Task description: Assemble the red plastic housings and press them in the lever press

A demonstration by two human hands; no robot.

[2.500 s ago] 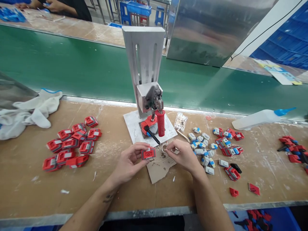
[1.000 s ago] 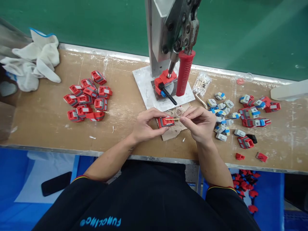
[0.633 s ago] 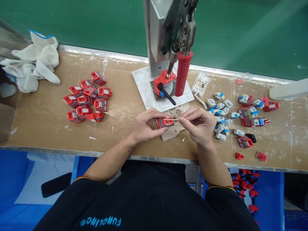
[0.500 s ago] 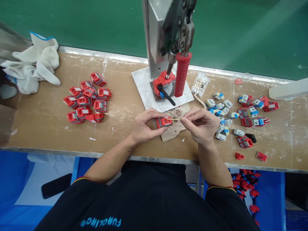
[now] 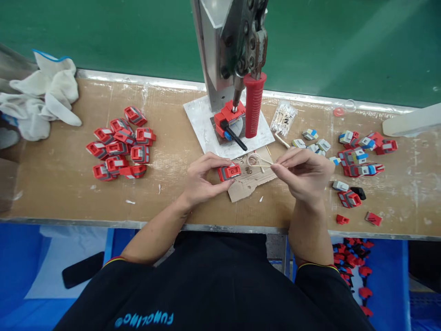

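We see the metal press (image 5: 217, 55) cut off above and the white container (image 5: 411, 123) cut off at right, while the left hand (image 5: 203, 180) covers part of the red piece (image 5: 230, 172), the right hand (image 5: 306, 174) partly hides white-and-blue pieces (image 5: 323, 145), and bits (image 5: 248, 170) on the cardboard (image 5: 237, 191) are too small to tell.

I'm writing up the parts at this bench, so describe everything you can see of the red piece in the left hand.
The red piece is a small, blocky part, apparently plastic, with grey banding along its side and a recess in its upper face showing a round detail. The left hand pinches one end between fingers and thumb, recess upward. Its other end overlaps the cardboard in view; whether they touch is unclear.
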